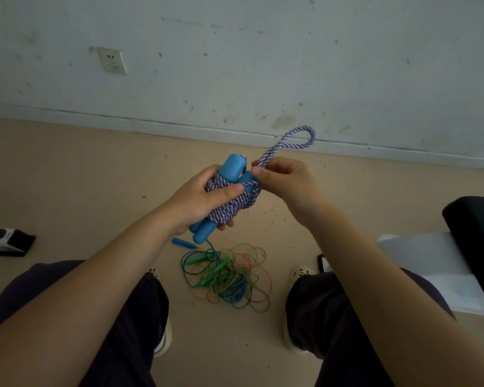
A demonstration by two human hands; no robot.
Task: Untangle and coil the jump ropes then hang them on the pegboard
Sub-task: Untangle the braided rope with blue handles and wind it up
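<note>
My left hand (204,196) grips a purple-and-white braided jump rope (235,205) wound in several turns around its two blue handles (231,167), thumb pressing on the wraps. My right hand (285,182) pinches the rope's free end just right of the handles, and a loop (296,138) of it stands up toward the wall. On the floor between my knees lies a tangled heap of thin coloured jump ropes (229,277) with green handles. A loose blue handle (182,243) lies on the floor beside that heap. No pegboard is in view.
A wall with a socket (113,60) rises beyond the beige floor. A black and white box (7,241) lies at far left. At right stand a black seat (478,236) and a white tray (442,275), with a phone (323,262) near my foot.
</note>
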